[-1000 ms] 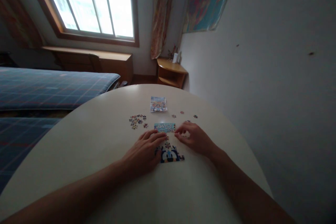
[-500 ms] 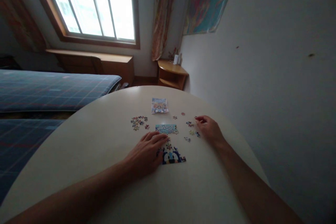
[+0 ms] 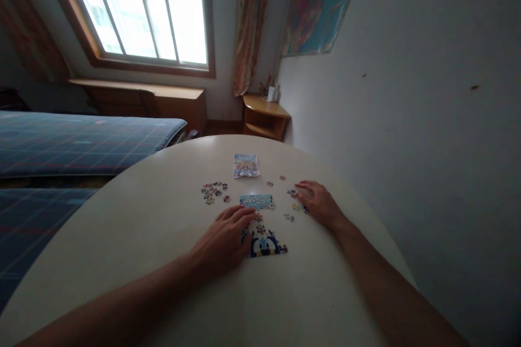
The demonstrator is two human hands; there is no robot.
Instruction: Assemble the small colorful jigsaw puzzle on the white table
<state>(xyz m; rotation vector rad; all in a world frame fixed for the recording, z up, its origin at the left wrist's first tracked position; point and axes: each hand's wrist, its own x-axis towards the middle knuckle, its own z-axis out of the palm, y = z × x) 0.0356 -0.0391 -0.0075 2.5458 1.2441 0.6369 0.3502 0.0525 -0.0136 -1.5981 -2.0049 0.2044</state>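
My left hand (image 3: 228, 234) lies flat with its fingers stretched out, covering the left side of a partly joined jigsaw puzzle (image 3: 266, 246) that shows a blue cartoon dog's face. Just beyond its fingertips is a joined light-blue puzzle strip (image 3: 260, 201). My right hand (image 3: 319, 201) reaches over loose puzzle pieces (image 3: 292, 193) on the right, fingers extended and thumb apart from them. Its fingertips are beside or on these pieces; I see no piece held. A yellowish piece (image 3: 296, 207) and a pale piece (image 3: 289, 217) lie near its thumb side.
A heap of puzzle pieces (image 3: 212, 191) sits at the left. A crumpled picture packet (image 3: 246, 166) lies farther back on the round white table (image 3: 154, 217). Two single pieces lie right of it. A plaid mattress (image 3: 89, 141) stands left, a white wall (image 3: 407, 135) right.
My right hand has shifted slightly left and turned flatter, its fingers now over the loose pieces. My left hand stays in place. The whole view has moved a little.
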